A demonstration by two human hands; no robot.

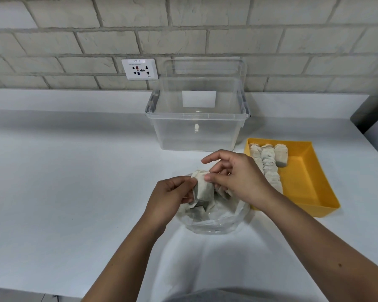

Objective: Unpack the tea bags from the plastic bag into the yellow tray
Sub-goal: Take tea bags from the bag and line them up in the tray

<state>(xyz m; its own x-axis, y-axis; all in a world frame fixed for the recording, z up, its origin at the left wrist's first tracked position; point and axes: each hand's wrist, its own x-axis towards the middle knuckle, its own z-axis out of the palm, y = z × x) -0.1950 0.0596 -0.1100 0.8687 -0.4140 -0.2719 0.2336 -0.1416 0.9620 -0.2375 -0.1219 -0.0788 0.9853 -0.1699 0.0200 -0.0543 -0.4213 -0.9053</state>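
A clear plastic bag (pixel 218 221) lies open on the white counter in front of me, with several tea bags inside. My left hand (pixel 168 199) and my right hand (pixel 236 175) both pinch one pale tea bag (pixel 203 190) just above the bag's mouth. To the right stands the yellow tray (pixel 308 184). A row of several tea bags (pixel 268 164) lies along its left side, partly hidden behind my right wrist.
A clear plastic storage box (pixel 196 127) stands behind the bag, its lid leaning against the brick wall. A wall socket (pixel 139 69) sits to its left. The white counter (pixel 63 182) stretches left; its front edge runs along the bottom.
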